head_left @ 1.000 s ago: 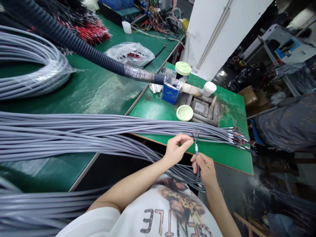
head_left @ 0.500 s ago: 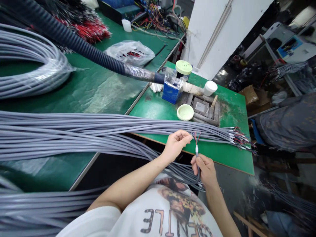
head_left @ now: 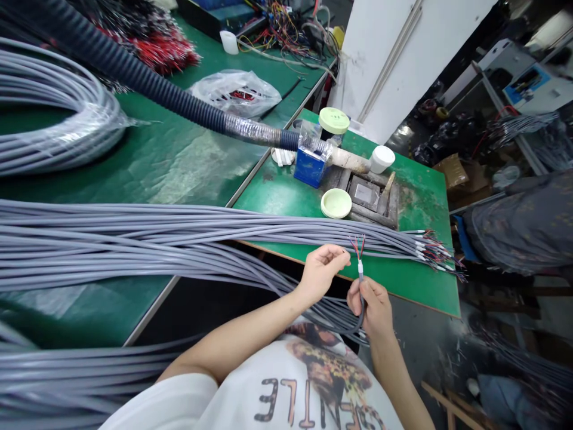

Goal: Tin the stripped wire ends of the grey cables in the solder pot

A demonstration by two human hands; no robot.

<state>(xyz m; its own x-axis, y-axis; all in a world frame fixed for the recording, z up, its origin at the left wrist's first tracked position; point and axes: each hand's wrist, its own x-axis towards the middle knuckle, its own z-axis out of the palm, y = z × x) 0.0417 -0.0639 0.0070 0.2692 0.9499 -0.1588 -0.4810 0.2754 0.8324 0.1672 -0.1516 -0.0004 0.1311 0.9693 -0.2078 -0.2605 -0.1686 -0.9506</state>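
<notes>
My right hand (head_left: 373,301) is closed round one grey cable (head_left: 361,279) just below its white sleeve (head_left: 360,267). The cable end points up, and thin red and dark wires (head_left: 357,246) fan out from the sleeve. Just left of these wires is my left hand (head_left: 323,270), its thumb and forefinger pinched together; what they hold, if anything, is too small to tell. Behind both hands lies a bundle of grey cables (head_left: 286,230), its stripped, multicoloured wire ends (head_left: 436,251) at the right of the green table (head_left: 421,286).
A soldering pot (head_left: 364,194) stands behind the bundle, with a pale green lid (head_left: 335,203) and white cup (head_left: 382,159) close by. A ribbed hose (head_left: 179,101) crosses overhead to a blue box (head_left: 310,167). Coiled cable (head_left: 102,128) lies left. At right is a person's patterned clothing (head_left: 523,221).
My left hand has drawn slightly down, away from the wire tips. The cable end in my right hand has shifted a little to the right, its wires now spread apart.
</notes>
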